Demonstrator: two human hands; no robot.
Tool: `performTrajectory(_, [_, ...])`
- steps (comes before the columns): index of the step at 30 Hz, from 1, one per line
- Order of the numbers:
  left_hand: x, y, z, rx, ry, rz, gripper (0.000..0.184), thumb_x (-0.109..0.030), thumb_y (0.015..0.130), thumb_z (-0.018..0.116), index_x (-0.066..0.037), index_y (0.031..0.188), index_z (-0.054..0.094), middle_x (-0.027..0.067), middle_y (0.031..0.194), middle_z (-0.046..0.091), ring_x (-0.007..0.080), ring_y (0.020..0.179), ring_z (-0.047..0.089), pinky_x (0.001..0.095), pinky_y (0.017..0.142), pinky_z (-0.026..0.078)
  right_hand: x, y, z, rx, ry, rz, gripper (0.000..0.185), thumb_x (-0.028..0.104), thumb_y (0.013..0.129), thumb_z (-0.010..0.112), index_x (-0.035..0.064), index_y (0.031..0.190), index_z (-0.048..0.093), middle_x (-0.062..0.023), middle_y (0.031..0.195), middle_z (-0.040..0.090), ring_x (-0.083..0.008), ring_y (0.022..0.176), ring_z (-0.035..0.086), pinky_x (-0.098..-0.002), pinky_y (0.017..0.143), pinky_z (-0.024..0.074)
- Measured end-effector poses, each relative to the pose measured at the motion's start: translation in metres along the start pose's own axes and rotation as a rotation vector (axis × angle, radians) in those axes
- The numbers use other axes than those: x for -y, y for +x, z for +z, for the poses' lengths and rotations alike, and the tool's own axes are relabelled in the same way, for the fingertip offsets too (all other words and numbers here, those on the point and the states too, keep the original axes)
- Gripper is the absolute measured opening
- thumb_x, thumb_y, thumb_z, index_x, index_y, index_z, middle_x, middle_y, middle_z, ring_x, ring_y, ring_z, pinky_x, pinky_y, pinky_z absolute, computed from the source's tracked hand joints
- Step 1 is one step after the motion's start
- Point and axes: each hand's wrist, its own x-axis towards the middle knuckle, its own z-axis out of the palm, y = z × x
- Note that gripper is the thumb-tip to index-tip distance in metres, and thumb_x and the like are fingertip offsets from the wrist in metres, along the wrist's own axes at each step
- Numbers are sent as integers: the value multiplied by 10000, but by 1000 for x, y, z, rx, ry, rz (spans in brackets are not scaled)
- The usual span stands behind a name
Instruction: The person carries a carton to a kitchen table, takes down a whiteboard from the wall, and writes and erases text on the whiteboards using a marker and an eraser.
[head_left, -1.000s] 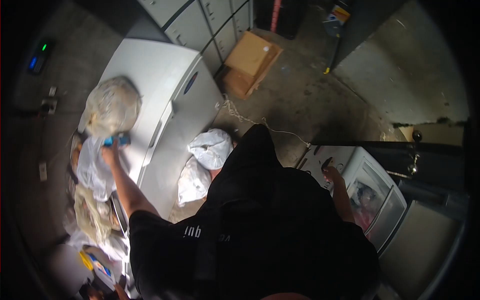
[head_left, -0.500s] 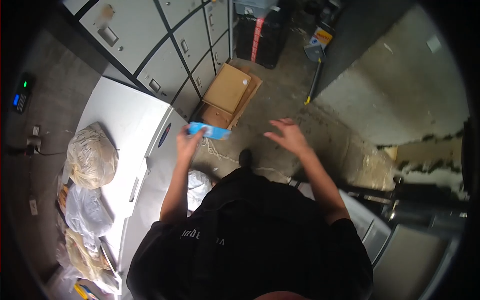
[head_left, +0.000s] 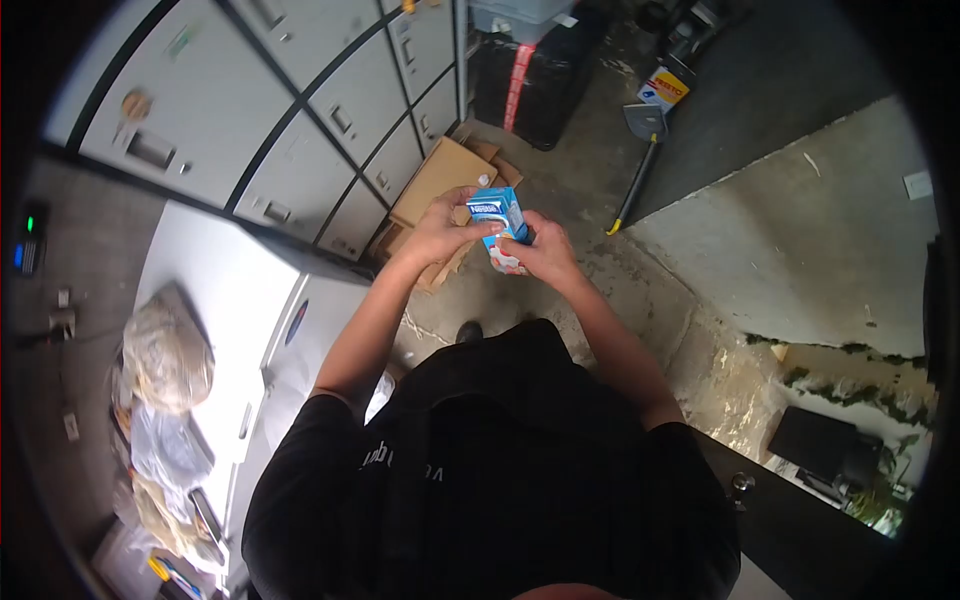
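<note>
Both hands hold a small blue and white carton (head_left: 491,209) with a white cap at its top left, out in front of my body. My left hand (head_left: 440,228) grips its left side, thumb lying across the front. On the lower right side my right hand (head_left: 546,250) is closed on it, thumb over the front. The carton's lower part shows red and white print. Beyond it, flattened cardboard (head_left: 442,175) lies on the floor against the lockers.
Grey lockers (head_left: 300,150) stand at the upper left. A white freezer (head_left: 220,270) at left bears several filled plastic bags (head_left: 168,350). A black bin (head_left: 540,90) with red tape is at the back. A long-handled dustpan (head_left: 645,125) leans by the grey wall at right.
My right hand has come in from the right, where it was open and apart, and now grips the carton. My left hand has moved forward and right, turning the carton upright.
</note>
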Motion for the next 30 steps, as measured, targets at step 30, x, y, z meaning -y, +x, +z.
performTrajectory(30, [-86, 652, 222, 81, 470, 416, 476, -236, 592, 841, -98, 1008, 657, 70, 1000, 636, 268, 1040, 562, 543, 1007, 291, -333, 513, -392, 274, -234, -516, 472, 365, 717, 754, 22, 1010, 614, -125, 957, 544, -298, 963, 499, -395, 853, 433])
